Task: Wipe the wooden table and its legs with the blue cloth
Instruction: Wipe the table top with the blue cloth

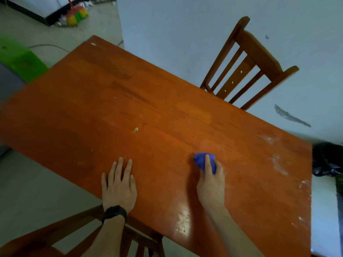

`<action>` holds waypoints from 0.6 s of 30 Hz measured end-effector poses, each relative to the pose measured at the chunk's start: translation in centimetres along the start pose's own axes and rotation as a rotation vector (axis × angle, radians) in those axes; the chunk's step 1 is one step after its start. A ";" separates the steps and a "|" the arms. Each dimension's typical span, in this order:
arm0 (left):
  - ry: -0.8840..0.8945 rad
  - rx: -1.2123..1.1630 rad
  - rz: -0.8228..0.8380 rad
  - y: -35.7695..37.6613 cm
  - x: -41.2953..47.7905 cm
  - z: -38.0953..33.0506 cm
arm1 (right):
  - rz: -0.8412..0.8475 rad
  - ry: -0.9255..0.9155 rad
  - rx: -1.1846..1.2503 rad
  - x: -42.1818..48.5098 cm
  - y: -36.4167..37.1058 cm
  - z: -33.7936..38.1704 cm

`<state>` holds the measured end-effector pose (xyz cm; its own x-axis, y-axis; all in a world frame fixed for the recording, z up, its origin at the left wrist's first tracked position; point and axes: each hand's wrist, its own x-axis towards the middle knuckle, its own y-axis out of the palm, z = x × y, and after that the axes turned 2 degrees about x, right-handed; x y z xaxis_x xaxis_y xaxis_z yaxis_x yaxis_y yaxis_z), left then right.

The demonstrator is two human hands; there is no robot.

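The left hand (118, 188) lies flat, fingers straight, on the wooden table (167, 115), a crumb (135, 130) beyond its fingertips, while the right hand (210, 180) grips the bunched blue cloth (201, 161) under curled fingers, apparently mid-wipe of the top, next sweeping toward the pale smears (278, 164) rightward.

on the desk (167, 112), the left grip (118, 190) lies flat; right of it, the right grip (210, 180) holds the cloth (200, 160). a crumb (135, 130) lies behind the left grip. the far chair (246, 58) stands behind the desk, the near chair (74, 229) before it.
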<state>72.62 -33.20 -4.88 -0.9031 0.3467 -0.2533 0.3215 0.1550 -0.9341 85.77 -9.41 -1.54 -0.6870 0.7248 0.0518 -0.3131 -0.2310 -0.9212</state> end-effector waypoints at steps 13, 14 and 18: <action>0.003 0.022 -0.010 0.4 0.3 -0.2 | 0.107 -0.051 -0.188 5.6 -1.2 -4.7; -0.001 0.026 -0.004 0.4 0.5 -0.2 | 0.085 0.009 -0.149 6.2 -1.4 -4.7; -0.029 0.051 0.007 0.5 0.3 -0.5 | 0.062 -0.313 -0.082 3.9 2.1 2.7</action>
<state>72.62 -32.57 -5.27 -0.9089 0.3204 -0.2668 0.3138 0.1045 -0.9437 80.67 -8.87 -2.25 -0.8752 0.4735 0.0990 -0.2192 -0.2060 -0.9537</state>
